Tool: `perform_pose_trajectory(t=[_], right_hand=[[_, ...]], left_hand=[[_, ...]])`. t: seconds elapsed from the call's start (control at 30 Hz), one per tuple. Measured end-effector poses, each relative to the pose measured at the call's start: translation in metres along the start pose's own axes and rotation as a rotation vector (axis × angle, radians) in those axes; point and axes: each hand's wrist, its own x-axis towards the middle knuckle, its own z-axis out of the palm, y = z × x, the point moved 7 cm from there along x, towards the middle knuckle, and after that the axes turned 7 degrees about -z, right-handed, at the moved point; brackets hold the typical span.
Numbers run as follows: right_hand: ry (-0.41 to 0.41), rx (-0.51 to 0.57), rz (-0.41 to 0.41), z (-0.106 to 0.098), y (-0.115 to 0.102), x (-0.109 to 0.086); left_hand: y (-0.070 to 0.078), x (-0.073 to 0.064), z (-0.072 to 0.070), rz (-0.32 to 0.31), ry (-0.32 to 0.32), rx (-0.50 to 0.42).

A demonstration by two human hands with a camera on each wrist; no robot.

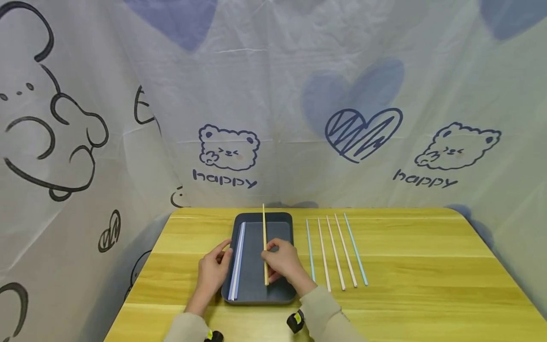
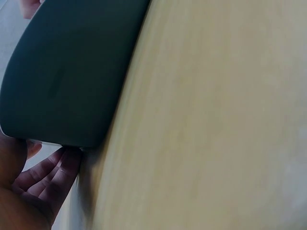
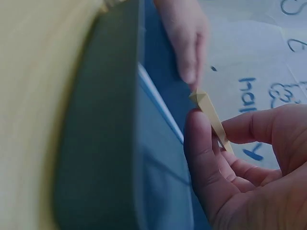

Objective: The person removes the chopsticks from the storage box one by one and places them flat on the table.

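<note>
A yellow chopstick (image 1: 265,237) is pinched between the thumb and fingers of my right hand (image 1: 283,259), above the dark grey tray (image 1: 256,297). Its square end (image 3: 199,96) shows close up in the right wrist view. Whether a second stick lies against it, I cannot tell. My left hand (image 1: 212,268) rests against the tray's left rim, its fingers fairly straight and touching the wall; the left wrist view shows those fingers (image 2: 62,175) at the tray's outer side. Purple and white chopsticks (image 1: 237,266) lie together along the left inside of the tray.
To the right of the tray, several chopsticks lie spaced apart on the wooden table (image 1: 427,285): light-blue ones (image 1: 356,249) at both ends and pink ones (image 1: 335,252) between. A printed white cloth (image 1: 290,95) hangs behind the table and along the sides.
</note>
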Motion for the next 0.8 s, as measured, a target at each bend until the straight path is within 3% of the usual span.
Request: perform_pose_trajectory(t=[0.8], right_hand=[[0.091, -0.004, 0.043, -0.063, 0.01, 0.001]], left_hand=[[0.001, -0.001, 0.0, -0.034, -0.021, 0.006]])
